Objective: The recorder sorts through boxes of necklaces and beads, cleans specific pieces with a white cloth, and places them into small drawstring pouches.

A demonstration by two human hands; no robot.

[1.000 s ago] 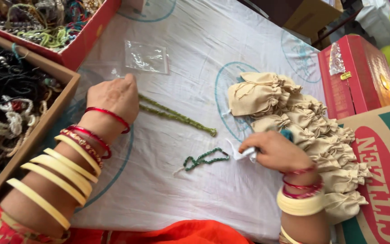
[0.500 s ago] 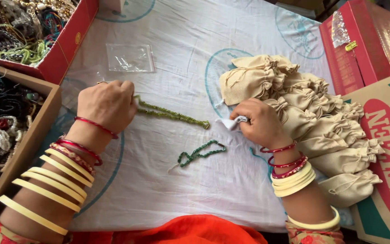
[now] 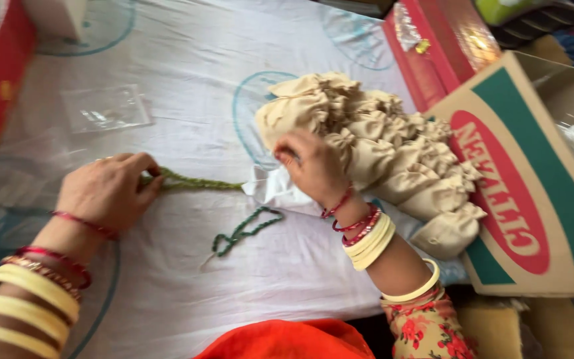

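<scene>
A heap of beige cloth pouches (image 3: 380, 153) lies at two o'clock, beside a cardboard box (image 3: 533, 199). The left hand (image 3: 107, 193) pinches a light green bead string (image 3: 194, 182); the right hand (image 3: 310, 163) is curled on the pouches, grip unclear. A darker green string (image 3: 244, 229) lies loose between them.

Clear plastic packet (image 3: 104, 110), printed cardboard box (image 3: 533, 193), red box (image 3: 443, 50)

Left hand (image 3: 109, 191) lies palm down, fingers curled loosely. Right hand (image 3: 311, 165) reaches forward, fingers bent; both wrists stacked with bangles.
</scene>
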